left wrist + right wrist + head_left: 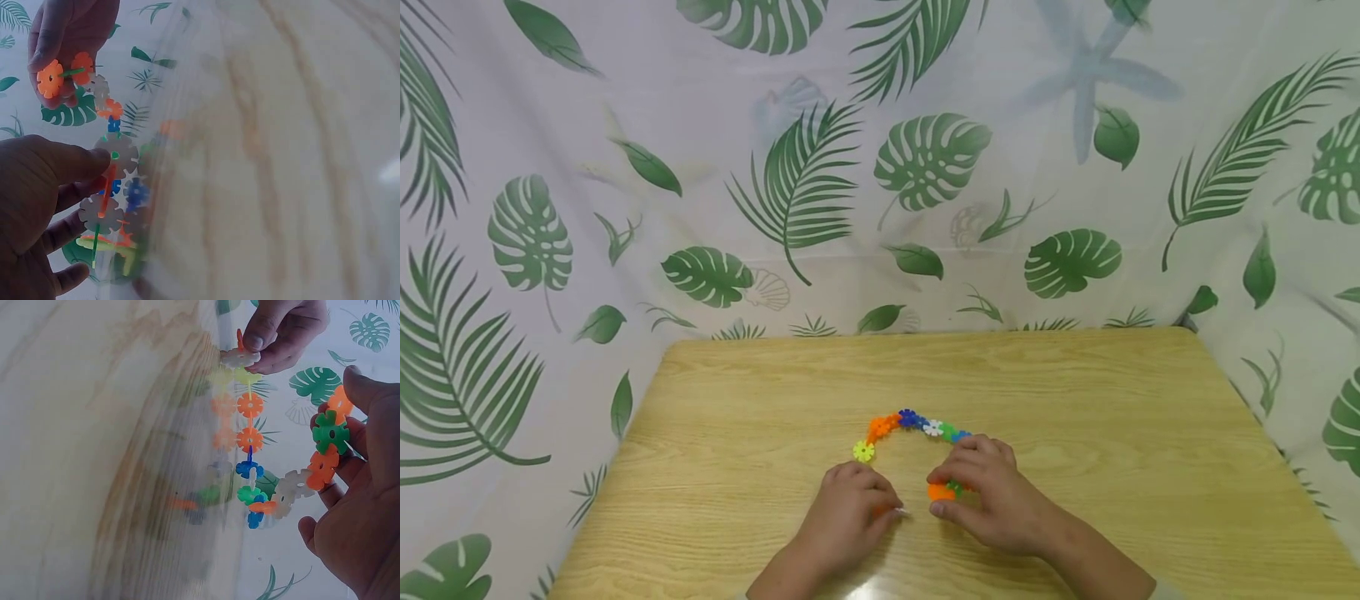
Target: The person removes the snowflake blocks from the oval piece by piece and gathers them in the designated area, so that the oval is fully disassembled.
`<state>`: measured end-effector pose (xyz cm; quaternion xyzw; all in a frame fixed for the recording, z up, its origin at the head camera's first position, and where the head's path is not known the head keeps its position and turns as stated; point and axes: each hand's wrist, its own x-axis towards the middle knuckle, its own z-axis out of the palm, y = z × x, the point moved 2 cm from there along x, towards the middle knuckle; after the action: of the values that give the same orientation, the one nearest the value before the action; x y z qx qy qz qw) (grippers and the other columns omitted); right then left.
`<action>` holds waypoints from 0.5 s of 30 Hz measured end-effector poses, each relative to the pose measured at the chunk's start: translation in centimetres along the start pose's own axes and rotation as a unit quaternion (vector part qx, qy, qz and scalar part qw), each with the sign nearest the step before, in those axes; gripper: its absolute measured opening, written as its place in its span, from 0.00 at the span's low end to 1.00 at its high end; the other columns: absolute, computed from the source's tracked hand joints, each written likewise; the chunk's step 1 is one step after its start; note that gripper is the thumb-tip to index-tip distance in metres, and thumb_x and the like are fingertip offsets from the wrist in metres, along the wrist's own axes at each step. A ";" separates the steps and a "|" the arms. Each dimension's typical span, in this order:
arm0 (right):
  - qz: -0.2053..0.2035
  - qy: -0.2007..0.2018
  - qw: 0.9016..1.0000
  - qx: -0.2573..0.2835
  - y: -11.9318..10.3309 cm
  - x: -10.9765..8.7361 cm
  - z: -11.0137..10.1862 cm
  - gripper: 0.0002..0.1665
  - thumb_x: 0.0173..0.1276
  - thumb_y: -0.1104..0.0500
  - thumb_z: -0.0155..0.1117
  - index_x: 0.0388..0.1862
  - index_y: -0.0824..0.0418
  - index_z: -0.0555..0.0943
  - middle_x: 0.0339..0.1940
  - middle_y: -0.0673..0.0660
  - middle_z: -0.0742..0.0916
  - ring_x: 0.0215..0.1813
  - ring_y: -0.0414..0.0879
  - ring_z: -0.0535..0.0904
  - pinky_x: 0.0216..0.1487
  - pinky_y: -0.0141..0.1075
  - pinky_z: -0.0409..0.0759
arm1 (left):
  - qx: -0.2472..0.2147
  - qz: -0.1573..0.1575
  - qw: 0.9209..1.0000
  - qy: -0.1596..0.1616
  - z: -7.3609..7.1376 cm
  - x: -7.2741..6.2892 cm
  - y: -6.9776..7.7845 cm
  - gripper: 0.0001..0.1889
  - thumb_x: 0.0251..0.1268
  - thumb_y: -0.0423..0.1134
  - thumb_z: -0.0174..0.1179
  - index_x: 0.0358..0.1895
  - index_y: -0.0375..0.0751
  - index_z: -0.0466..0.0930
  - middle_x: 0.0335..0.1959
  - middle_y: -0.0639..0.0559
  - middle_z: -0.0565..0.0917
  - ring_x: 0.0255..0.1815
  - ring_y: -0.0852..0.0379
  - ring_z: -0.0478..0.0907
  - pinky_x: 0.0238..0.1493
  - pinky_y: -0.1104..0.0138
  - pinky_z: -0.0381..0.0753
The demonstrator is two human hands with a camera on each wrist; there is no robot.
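Note:
A curved chain of flower-shaped plastic snowflake discs in several colours arches over the table, its far side running from a yellow disc (863,451) through dark blue (907,418) and white (933,427) ones. At one end my left hand (848,510) pinches a white disc (240,358) between thumb and fingers, with an orange disc stuck in it. My right hand (992,496) grips the other end, thumb and index finger at an orange disc (941,492). Beside that sits a green disc (330,432), joined to another orange one (323,467). A short gap separates the two ends.
The wood-grain table (737,400) has a glossy top that mirrors the discs. A white cloth with green leaf prints (925,283) hangs behind the table and along both sides.

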<state>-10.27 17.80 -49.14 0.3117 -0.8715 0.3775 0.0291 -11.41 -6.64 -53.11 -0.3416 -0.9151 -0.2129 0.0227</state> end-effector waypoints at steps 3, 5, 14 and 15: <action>-0.002 0.001 1.000 0.000 0.0 0.1 0.0 0.11 0.71 0.44 0.72 0.50 0.40 0.85 0.46 0.31 0.83 0.61 0.42 0.69 0.64 0.60 0.56 | 0.006 0.001 1.000 0.006 -0.2 0.0 0.1 0.05 0.72 0.49 0.67 0.42 0.59 0.92 0.45 0.67 0.85 0.55 0.59 0.75 0.65 0.46 0.70; -0.005 0.002 1.000 -0.003 -0.1 0.1 -0.1 0.11 0.71 0.44 0.72 0.50 0.40 0.85 0.46 0.31 0.83 0.61 0.42 0.69 0.64 0.60 0.56 | 0.006 -0.001 1.000 0.006 -0.4 0.0 0.2 0.05 0.71 0.48 0.67 0.42 0.58 0.92 0.46 0.67 0.85 0.55 0.59 0.76 0.65 0.46 0.70; -0.009 0.010 1.000 -0.001 -0.8 0.6 -0.9 0.12 0.70 0.43 0.71 0.50 0.39 0.84 0.47 0.30 0.83 0.60 0.41 0.70 0.65 0.60 0.59 | -0.065 0.024 0.992 0.105 -2.6 0.8 1.4 0.07 0.66 0.44 0.72 0.45 0.54 0.89 0.46 0.64 0.87 0.54 0.59 0.79 0.60 0.50 0.75; -0.008 0.010 1.000 0.002 -0.9 0.7 -1.0 0.12 0.70 0.42 0.71 0.50 0.38 0.84 0.48 0.30 0.83 0.60 0.41 0.70 0.64 0.60 0.60 | -0.077 0.037 0.989 0.124 -2.9 0.9 1.6 0.08 0.66 0.44 0.72 0.46 0.53 0.88 0.47 0.64 0.87 0.53 0.60 0.79 0.59 0.51 0.77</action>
<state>-10.48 17.61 -47.68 0.3144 -0.8679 0.3825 0.0402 -11.41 -6.18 -49.70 -0.3470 -0.8727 -0.3227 0.1177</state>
